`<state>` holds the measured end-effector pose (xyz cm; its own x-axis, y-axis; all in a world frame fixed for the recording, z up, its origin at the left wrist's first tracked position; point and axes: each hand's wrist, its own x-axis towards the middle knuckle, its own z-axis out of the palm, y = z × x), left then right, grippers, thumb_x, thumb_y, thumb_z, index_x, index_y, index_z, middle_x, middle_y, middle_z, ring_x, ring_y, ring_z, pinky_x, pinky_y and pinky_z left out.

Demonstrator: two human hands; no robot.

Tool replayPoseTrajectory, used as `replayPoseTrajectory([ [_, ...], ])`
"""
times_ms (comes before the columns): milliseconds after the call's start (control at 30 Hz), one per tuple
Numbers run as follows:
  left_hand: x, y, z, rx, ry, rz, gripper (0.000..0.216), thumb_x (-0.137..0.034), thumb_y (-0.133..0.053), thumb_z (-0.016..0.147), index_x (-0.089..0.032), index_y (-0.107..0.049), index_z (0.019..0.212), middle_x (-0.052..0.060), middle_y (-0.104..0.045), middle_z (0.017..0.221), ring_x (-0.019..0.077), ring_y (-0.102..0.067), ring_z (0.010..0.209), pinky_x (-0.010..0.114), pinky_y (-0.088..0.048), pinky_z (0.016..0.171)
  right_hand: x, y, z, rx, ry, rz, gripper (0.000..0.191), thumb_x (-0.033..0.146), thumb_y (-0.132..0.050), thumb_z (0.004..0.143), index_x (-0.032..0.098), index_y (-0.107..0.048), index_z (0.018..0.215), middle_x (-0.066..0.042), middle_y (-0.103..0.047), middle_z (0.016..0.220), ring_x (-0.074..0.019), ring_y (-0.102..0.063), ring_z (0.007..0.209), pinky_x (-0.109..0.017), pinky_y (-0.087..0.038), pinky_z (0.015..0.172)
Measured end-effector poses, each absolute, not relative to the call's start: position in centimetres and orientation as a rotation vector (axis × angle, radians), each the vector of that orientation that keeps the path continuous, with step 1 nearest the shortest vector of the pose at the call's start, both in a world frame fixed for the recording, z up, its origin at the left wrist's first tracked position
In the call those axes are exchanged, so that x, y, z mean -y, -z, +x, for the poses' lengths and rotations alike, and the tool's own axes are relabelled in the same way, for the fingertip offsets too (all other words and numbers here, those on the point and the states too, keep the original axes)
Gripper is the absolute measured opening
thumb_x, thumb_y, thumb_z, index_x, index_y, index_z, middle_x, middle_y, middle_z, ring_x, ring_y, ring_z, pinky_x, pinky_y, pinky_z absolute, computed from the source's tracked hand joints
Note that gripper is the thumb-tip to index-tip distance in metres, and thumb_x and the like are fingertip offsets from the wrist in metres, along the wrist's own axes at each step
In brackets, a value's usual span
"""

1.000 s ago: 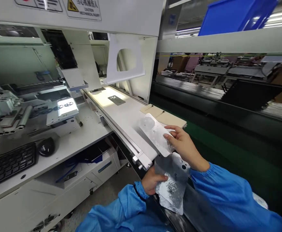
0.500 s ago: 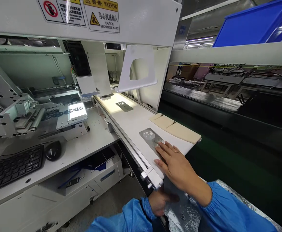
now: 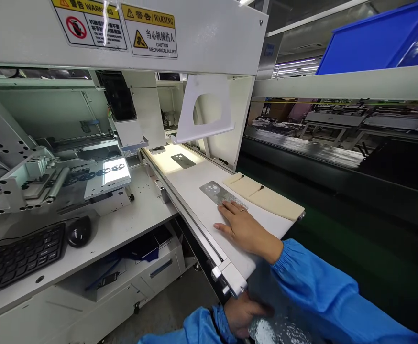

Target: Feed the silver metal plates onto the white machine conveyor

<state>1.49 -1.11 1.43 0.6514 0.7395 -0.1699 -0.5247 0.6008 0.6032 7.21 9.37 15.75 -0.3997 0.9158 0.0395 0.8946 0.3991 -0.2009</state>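
A grey phone back panel [image 3: 212, 190] with a round cluster of camera holes lies flat on the white conveyor belt [image 3: 191, 184]. Its lower half has a shiny crinkled pattern. My right hand [image 3: 243, 227] rests on the near end of this panel, fingers outstretched and palm down. Below the belt's near end, my left hand [image 3: 241, 313] is curled around the edge of a glossy dark panel [image 3: 284, 291], which has bright crinkled patches at its bottom. Motion smears the left fingers, and the right sleeve covers part of that panel. Another phone back panel [image 3: 183, 161] sits farther up the belt, by the lit area.
A cream guide board [image 3: 262, 196] lies along the belt's right side. The belt runs under the white machine housing [image 3: 209, 43] with warning labels. To the left are a keyboard [image 3: 18, 253], a mouse [image 3: 79, 231] and a lit fixture [image 3: 108, 177]. A blue bin [image 3: 370, 40] stands on a shelf.
My right hand has slid the near panel a little up the belt, to the left and away from me. The left hand has moved slightly down and right, still on the glossy panel.
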Motion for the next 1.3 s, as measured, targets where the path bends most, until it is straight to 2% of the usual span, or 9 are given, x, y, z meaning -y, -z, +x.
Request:
replayPoseTrajectory([
  [233, 0.9, -2.0, 1.5, -0.412, -0.734, 0.561, 0.049, -0.021, -0.080, 0.042, -0.030, -0.077, 0.090, 0.010, -0.076, 0.091, 0.0416, -0.067, 0.099, 0.054, -0.049, 0.087, -10.9, -15.1, 7.1, 2.446, -0.170, -1.629, 0.071, 0.060, -0.033, 0.094, 0.011, -0.044, 0.143, -0.020, -0.036, 0.152, -0.0372, -0.029, 0.141, -0.055, -0.026, 0.113],
  [500, 1.0, -2.8, 1.3, -0.424, -0.738, 0.548, 0.052, -0.023, -0.084, 0.039, -0.030, -0.077, 0.090, 0.009, -0.076, 0.087, 0.0416, -0.067, 0.101, 0.055, -0.047, 0.089, -10.9, -15.2, 6.9, 2.431, -0.199, -1.672, 0.072, 0.060, -0.031, 0.094, 0.008, -0.042, 0.144, -0.021, -0.033, 0.153, -0.0380, -0.027, 0.142, -0.054, -0.025, 0.114],
  [733, 1.1, -2.8, 1.3, -0.419, -0.731, 0.568, 0.044, -0.027, -0.083, 0.040, -0.031, -0.077, 0.083, 0.009, -0.076, 0.091, 0.0419, -0.068, 0.098, 0.054, -0.048, 0.085, -11.3, -15.3, 7.2, 2.430, -0.221, -1.680, 0.073, 0.061, -0.031, 0.094, 0.009, -0.041, 0.145, -0.019, -0.032, 0.154, -0.0367, -0.026, 0.143, -0.053, -0.025, 0.114],
  [933, 1.2, -2.5, 1.5, -0.396, -0.752, 0.560, 0.051, -0.023, -0.081, 0.041, -0.033, -0.077, 0.090, 0.008, -0.077, 0.090, 0.0413, -0.068, 0.098, 0.054, -0.049, 0.085, -11.2, -15.6, 7.1, 2.440, -0.213, -1.682, 0.074, 0.060, -0.032, 0.094, 0.007, -0.040, 0.145, -0.020, -0.032, 0.154, -0.0370, -0.025, 0.143, -0.051, -0.023, 0.115],
  [1300, 1.2, -3.9, 1.3, -0.419, -0.750, 0.575, 0.048, -0.022, -0.080, 0.041, -0.033, -0.077, 0.088, 0.008, -0.076, 0.090, 0.0414, -0.067, 0.101, 0.054, -0.048, 0.086, -10.7, -15.7, 7.0, 2.444, -0.205, -1.684, 0.071, 0.057, -0.035, 0.095, 0.007, -0.041, 0.144, -0.020, -0.033, 0.153, -0.0378, -0.026, 0.142, -0.052, -0.023, 0.115],
])
